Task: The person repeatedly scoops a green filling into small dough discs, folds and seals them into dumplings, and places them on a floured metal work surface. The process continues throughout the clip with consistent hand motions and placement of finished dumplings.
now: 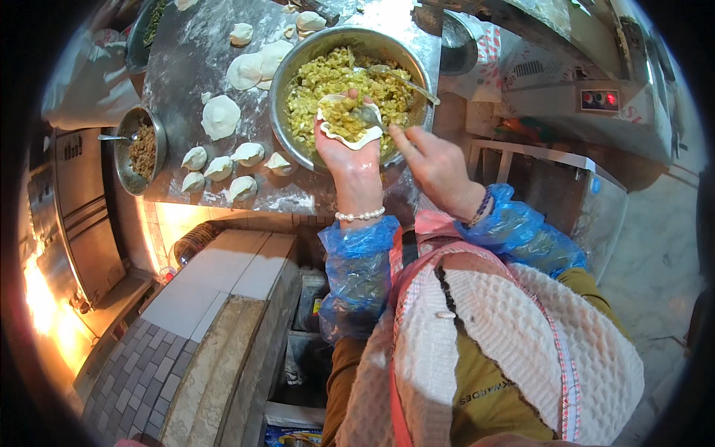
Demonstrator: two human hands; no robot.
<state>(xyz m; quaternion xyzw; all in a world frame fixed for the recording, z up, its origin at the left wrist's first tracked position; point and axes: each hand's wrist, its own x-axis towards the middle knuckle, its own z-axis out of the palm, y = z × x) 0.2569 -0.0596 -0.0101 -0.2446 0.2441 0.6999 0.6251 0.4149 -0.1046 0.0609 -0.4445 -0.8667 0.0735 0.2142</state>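
My left hand [353, 156], palm up, holds a round dough wrapper [366, 138] heaped with chopped yellow-green filling, over the near rim of a large metal bowl [277, 106]. With my right hand [433, 162] I grip a spoon whose metal head [366, 116] rests on that filling; its handle is mostly hidden by my fingers. The bowl holds more filling [324, 72], and a second metal spoon [416, 86] leans there against the right rim. Left of it lie several folded dumplings [243, 188] and flat dough rounds [220, 117] on the floured table [179, 72].
A metal bowl of brown filling [143, 151] with a spoon stands at the table's left edge. Bright flames [42, 290] show at the far left. A tiled counter [206, 268] lies below the table, and a white-framed cabinet [558, 159] stands at the right.
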